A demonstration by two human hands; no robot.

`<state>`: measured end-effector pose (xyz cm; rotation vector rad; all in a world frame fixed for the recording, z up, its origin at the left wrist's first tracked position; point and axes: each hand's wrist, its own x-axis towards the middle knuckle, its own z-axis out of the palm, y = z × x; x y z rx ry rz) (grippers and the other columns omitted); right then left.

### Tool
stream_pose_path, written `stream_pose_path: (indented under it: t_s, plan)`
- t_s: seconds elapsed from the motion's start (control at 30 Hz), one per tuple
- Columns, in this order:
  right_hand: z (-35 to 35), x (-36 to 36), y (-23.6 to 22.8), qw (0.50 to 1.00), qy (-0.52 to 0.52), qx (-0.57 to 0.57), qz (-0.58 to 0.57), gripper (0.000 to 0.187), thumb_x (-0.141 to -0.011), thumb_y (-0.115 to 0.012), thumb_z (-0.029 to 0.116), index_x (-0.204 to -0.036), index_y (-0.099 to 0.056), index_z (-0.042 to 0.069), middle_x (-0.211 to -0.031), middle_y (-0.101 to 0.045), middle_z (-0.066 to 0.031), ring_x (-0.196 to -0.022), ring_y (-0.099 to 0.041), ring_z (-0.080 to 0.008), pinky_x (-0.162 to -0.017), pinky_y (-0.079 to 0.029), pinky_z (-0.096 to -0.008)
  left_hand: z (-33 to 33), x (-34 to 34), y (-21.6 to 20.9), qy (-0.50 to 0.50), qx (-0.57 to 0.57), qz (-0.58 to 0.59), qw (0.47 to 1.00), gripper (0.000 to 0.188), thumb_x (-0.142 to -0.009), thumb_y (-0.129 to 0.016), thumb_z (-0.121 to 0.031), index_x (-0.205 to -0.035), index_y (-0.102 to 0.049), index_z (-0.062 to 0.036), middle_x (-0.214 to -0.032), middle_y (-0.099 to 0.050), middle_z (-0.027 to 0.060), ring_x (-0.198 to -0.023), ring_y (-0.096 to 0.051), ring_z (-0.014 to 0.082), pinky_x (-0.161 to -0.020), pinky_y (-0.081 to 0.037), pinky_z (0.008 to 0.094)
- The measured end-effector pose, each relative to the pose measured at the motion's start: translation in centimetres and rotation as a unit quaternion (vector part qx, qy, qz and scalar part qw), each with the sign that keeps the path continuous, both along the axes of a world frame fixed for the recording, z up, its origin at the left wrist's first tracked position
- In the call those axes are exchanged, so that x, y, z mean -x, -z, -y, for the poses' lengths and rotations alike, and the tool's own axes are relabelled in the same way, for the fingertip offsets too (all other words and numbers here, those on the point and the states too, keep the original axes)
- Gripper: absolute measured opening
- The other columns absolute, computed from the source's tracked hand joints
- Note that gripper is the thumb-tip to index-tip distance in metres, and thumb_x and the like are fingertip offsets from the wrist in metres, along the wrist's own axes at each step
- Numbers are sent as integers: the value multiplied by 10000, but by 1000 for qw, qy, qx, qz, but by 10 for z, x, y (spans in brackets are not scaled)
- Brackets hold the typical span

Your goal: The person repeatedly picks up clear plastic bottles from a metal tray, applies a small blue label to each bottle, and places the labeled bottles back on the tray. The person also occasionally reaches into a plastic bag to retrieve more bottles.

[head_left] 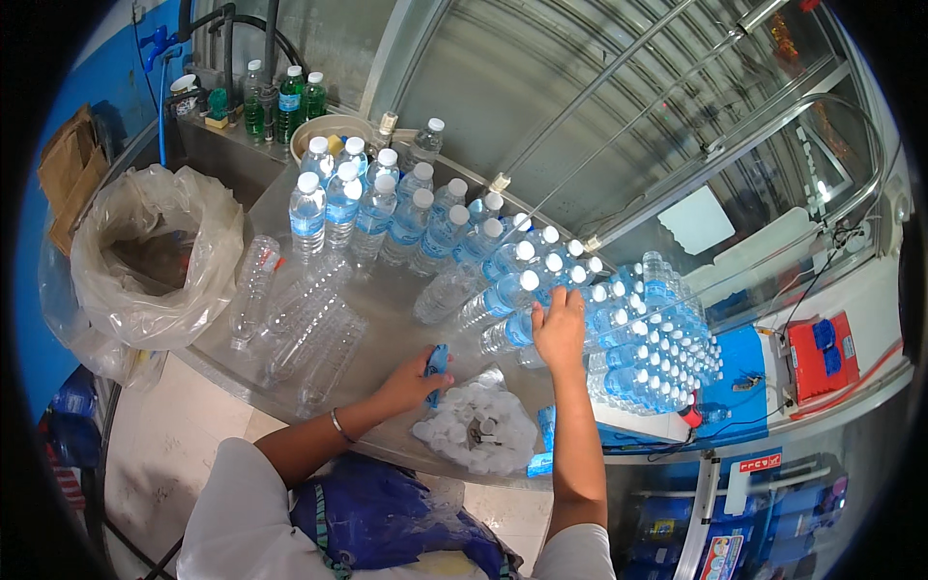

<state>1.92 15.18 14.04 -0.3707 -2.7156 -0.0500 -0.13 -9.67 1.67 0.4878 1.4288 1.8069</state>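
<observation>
My left hand (pixel 408 381) is closed around a small bunch of blue plastic labels (pixel 438 367), above the metal counter (pixel 387 319). My right hand (pixel 561 333) reaches forward, its fingers curled over the top of a clear water bottle (pixel 508 333) with a blue label; its cap is hidden under them. Capped, labelled bottles (pixel 343 205) stand in rows beyond my hands. In front of me, between my forearms, lies a clear plastic bag of white bottle caps (pixel 478 425). More blue labels (pixel 544 445) lie beside the bag, by my right forearm.
Several empty bottles without labels (pixel 314 358) lie on the counter to the left, near a large plastic-lined bin (pixel 159 251). Bottles of green liquid (pixel 290 101) and a round basin (pixel 333 130) stand at the back. Many packed bottles (pixel 657 338) and a red case (pixel 822 356) are at right.
</observation>
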Motion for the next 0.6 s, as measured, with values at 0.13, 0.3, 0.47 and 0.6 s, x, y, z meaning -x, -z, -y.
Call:
stream_pose_path:
  t_s: [0.13,0.3,0.47,0.6]
  plan:
    - [-3,17,1,992,-92,64,-57,437,-845,-697,247,-1192,-564,17,-990,-591,-196,-937,-580,-409,-812,-476,-469,21,7,-1,-49,-26,0,998,436,-901,-615,-89,-1311,-470,-60,-994,-643,62,-892,-623,134,-739,-512,297]
    - [-7,33,11,983,-116,73,-121,376,-775,-777,262,-1033,-645,22,-831,-637,-141,-762,-594,-325,-739,-483,-440,30,9,-5,-44,-13,24,999,421,-900,-588,-57,-1306,-473,-56,-1016,-643,70,-894,-624,137,-746,-512,295]
    - [8,-9,3,976,-128,77,-158,332,-740,-806,235,-951,-653,30,-828,-653,-122,-753,-603,-313,-657,-503,-399,20,-3,-22,6,27,2,1000,392,-885,-586,-39,-1264,-483,-35,-973,-651,89,-769,-601,118,-684,-510,287]
    - [-5,-84,-29,955,-78,172,-229,286,-711,-828,148,-899,-656,19,-744,-600,-90,-648,-528,-216,-598,-452,-329,-1,-21,-46,79,24,-16,996,378,-870,-575,-30,-1240,-496,-28,-969,-647,93,-778,-602,123,-691,-510,284]
